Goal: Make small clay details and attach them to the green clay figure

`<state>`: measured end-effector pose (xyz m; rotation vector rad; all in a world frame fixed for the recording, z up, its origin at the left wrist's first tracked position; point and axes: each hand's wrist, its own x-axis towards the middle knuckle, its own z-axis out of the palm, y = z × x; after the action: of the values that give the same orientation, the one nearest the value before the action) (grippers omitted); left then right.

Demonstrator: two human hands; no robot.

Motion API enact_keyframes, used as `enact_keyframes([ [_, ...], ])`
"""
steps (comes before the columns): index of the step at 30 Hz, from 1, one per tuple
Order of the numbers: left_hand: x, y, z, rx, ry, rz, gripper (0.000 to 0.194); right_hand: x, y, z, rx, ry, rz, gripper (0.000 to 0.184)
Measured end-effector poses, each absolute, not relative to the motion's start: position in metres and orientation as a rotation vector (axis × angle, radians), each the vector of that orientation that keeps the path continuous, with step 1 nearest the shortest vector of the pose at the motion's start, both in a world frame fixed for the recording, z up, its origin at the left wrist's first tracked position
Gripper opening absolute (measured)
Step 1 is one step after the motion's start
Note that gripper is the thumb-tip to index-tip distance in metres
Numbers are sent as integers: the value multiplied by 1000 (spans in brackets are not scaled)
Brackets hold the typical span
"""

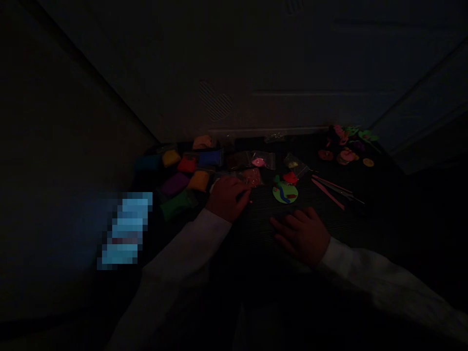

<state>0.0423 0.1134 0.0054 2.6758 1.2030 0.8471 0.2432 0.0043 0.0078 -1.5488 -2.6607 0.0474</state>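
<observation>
while the round green disc [284, 196] is borne by the dark bench [256, 224], its blue and red pieces on top, it is set just beyond the right hand [305, 236], whose fingers are slightly spread and apart from it. by the left hand [227, 199], the pink packet [253, 178] is neared or touched; whether anything is gripped by its curled fingers cannot be told. coloured packets [176, 184] are strewn leftward, scissors [341, 190] rightward.
</observation>
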Motion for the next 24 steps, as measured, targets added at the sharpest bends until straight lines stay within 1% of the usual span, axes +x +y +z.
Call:
enact_keyframes([
  [5,42,114,5,2666,1208,824,21,244,3,6,-1563,-2624,113,39],
  [9,42,113,7,2644,1200,890,19,250,3,8,-1504,-2448,309,40],
  [11,43,111,10,2586,1201,955,18,253,6,13,-1461,-2184,563,40],
  [13,44,108,16,2478,1181,1039,17,252,12,19,-1383,-1795,980,39],
  [15,47,104,23,2330,1143,1092,16,247,19,23,-1192,-1371,1451,39],
  [17,48,101,28,2185,1084,1080,18,239,27,25,-941,-1029,1794,41],
  [18,49,99,31,2120,1055,1065,20,235,31,25,-832,-909,1896,41],
  [20,49,97,33,2028,1017,1033,24,228,36,23,-707,-760,1998,41],
  [24,50,94,36,1989,1040,1006,28,222,38,17,-673,-656,2029,39],
])
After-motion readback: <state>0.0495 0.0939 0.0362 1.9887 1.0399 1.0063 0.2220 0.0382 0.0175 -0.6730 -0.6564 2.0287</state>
